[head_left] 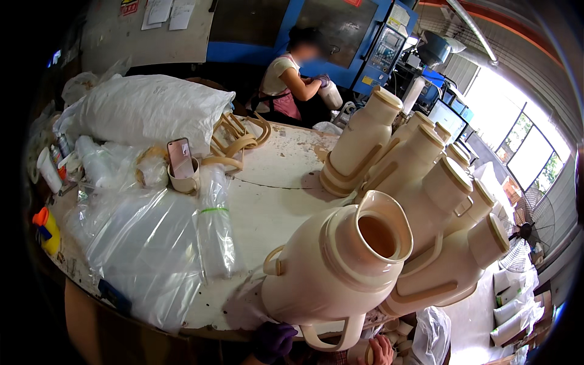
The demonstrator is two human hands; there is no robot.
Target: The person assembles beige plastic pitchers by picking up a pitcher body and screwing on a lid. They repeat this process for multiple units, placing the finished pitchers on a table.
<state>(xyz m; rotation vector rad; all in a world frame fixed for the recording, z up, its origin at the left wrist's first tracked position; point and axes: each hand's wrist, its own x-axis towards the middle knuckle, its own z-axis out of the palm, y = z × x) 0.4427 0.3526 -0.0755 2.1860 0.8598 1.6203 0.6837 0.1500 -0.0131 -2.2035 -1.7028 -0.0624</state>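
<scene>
At the lower edge, my left hand (274,340) wears a dark purple glove. Its fingers look curled closed just below the base of a large cream jug (316,274); whatever they hold is hidden. My right hand (382,350), bare, shows at the bottom edge with fingers bent around a small cream round part (361,352), partly cut off by the frame. The jug stands at the table's near edge, its spouted mouth uncovered and its big handle toward me. Neither hand visibly grips that handle.
Several lidded cream jugs (368,134) crowd the table's right side. Clear plastic bags (146,249) cover the left, near a mug (184,177) holding a phone (179,157). Beige handle pieces (240,143) spill from a white sack (146,109). Beyond, a co-worker (286,85) handles a bottle-like piece.
</scene>
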